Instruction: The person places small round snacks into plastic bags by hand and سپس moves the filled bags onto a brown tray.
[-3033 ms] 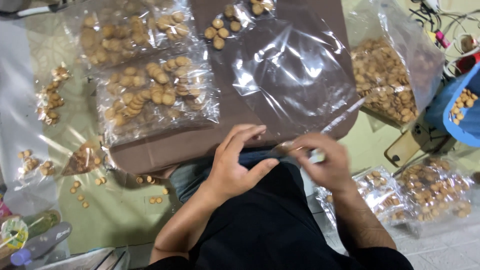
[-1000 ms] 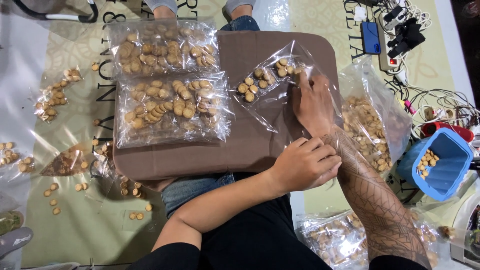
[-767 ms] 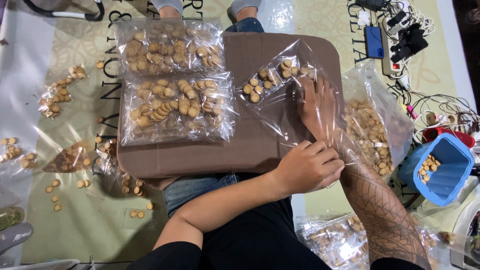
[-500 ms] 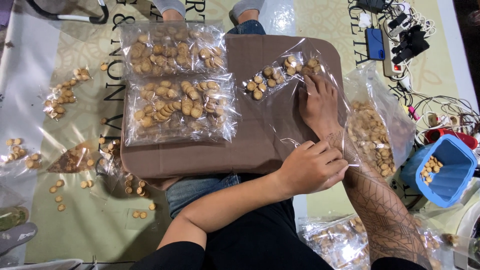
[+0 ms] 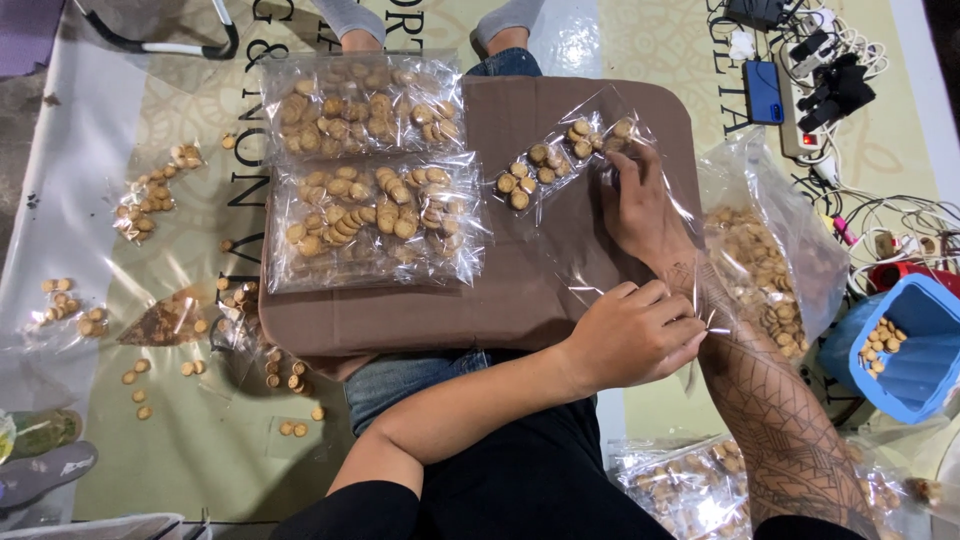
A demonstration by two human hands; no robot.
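Clear bag (image 5: 585, 215) lies flat on the brown board (image 5: 420, 315) across the person's lap, mouth toward the body, biscuits (image 5: 560, 155) pushed up into its far closed end. Right hand (image 5: 640, 205) is inside the bag, forearm through the mouth, fingers spread flat just short of the biscuits: looks like it's herding them into the end and keeping them in a single layer. That grip is not clenched and grasps nothing. Left hand (image 5: 630, 335) crosses over to the right forearm and pinches the bag's mouth edge shut between thumb and fingers, probably to stop the film riding up the arm.

Left of the grips, on the same board: two filled packs (image 5: 370, 170), side by side, flat. Right of them: a big open biscuit sack (image 5: 770, 260), then a blue scoop (image 5: 915, 345) with a few biscuits. Loose biscuits and small packs are scattered on the floor mat (image 5: 200, 420).

Versus 3 s back: the hands were then together near the body, working an empty bag's edge. Over the last second the right hand and left pinch have barely shifted; mostly the camera drifted.
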